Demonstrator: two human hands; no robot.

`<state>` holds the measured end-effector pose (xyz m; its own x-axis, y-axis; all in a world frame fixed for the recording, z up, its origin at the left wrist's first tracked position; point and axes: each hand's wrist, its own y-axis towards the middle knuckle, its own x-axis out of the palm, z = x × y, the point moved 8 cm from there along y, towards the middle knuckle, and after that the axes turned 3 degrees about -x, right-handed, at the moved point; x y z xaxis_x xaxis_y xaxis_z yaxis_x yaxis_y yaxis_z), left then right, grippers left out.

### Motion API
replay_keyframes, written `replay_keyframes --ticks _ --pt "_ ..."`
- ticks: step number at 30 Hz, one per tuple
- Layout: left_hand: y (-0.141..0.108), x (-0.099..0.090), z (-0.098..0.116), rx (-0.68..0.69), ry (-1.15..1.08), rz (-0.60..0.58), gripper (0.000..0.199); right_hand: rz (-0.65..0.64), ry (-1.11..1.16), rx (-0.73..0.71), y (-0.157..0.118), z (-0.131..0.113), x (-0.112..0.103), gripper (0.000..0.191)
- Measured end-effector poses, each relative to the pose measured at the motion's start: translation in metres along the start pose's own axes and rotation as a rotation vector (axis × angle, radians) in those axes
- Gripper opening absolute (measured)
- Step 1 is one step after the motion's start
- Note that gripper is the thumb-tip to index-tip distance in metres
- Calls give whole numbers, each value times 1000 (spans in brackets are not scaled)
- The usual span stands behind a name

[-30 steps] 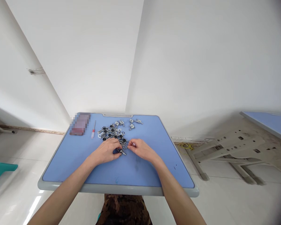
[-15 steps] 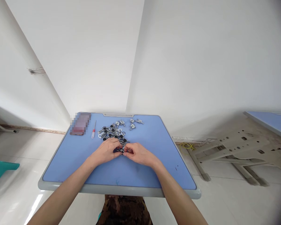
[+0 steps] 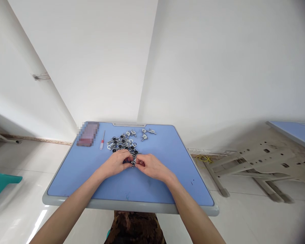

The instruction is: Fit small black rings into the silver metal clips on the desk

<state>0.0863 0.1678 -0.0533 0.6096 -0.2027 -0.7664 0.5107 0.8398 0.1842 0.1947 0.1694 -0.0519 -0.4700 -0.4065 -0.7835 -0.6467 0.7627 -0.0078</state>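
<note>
My left hand [image 3: 120, 161] and my right hand [image 3: 150, 165] meet at the near edge of a pile of small metal pieces. Between their fingertips is a small metal piece with a ring [image 3: 132, 164]; both hands are closed on it, and the fingers hide much of its shape. Just beyond lies the pile [image 3: 120, 144], silvery parts with black round discs and rings. Farther back, several silvery metal pieces [image 3: 144, 137] lie apart to the right of the pile.
A screwdriver [image 3: 102, 142] with a clear and red handle lies left of the pile. Beside it is a flat, partly pixelated reddish object [image 3: 88, 134]. The blue desk [image 3: 162, 189] has a grey rim and stands against a white wall. Another desk [image 3: 292, 130] stands at right.
The hands stay at the same spot, with only slight finger movement around the metal piece; a little more of its ring shows. The whole view has shifted very slightly.
</note>
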Motion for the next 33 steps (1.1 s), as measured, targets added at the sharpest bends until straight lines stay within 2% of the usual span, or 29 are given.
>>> replay_keyframes --ticks 6,14,18,33 --pt "-1 -2 1 -11 -40 -20 2 3 -47 -37 0 -2 1 11" --pt "-1 -2 10 86 34 2 8 21 -126 -89 0 -6 0 14" --pt "-1 0 9 76 72 -16 9 24 -141 -104 0 -7 0 14" --pt "0 1 9 69 34 6 4 37 -165 -77 1 -2 1 11"
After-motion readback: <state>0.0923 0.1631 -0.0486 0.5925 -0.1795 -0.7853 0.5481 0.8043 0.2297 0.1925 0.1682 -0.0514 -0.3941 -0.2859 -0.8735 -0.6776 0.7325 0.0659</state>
